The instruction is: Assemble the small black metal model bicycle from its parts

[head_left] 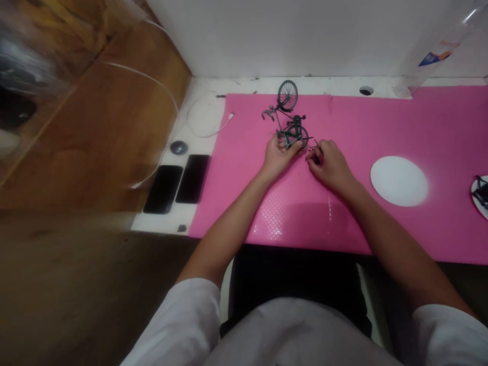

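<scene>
A dark miniature bicycle [292,116] lies over the pink mat, its handlebar pointing left and one spoked wheel farthest from me. My left hand [280,155] grips it at the near wheel, thumb on one side and fingers partly hidden behind the frame. Just to the right, my right hand [327,161] is closed with the fingertips pinched together. Small dark, thin pieces show at those fingertips, close to the near wheel; their kind is too small to make out.
A white round disc [399,181] lies right of my hands. At the far right edge, a white plate [479,206] bears black parts. Two black phones [163,189], a dark round object [179,147] and a white cable [206,135] are on the left. A clear bottle [438,56] stands back right.
</scene>
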The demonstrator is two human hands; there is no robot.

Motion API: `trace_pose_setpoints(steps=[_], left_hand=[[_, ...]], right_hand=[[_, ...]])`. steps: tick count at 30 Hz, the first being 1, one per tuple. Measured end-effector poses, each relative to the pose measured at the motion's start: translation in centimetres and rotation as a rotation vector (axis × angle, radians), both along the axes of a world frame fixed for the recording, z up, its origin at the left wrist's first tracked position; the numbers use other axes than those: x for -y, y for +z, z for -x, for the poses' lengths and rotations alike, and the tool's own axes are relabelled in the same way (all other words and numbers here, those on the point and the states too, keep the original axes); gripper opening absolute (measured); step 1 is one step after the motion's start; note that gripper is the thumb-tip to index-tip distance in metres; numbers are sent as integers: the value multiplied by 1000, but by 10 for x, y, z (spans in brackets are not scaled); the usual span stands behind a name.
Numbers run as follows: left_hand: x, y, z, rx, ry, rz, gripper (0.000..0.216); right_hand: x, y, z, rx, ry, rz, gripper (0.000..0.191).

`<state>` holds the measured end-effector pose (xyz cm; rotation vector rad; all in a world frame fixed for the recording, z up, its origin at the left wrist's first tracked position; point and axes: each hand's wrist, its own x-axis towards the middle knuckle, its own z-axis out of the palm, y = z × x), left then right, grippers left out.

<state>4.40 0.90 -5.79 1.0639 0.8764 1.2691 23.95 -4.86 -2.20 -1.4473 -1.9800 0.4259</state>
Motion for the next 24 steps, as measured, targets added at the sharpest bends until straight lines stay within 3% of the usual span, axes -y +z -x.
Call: trace_pose_setpoints(steps=[14, 21, 24], left_hand=[[1, 2, 0, 1, 2, -3, 74], [1, 2, 0, -10, 5, 13, 74], [0, 1, 0, -8, 6, 3, 72]], right_hand=[[-2, -10, 15, 13, -59, -72, 34], [2, -5, 14, -48, 74, -25, 37], [4, -4, 15, -35, 67, -29, 40]])
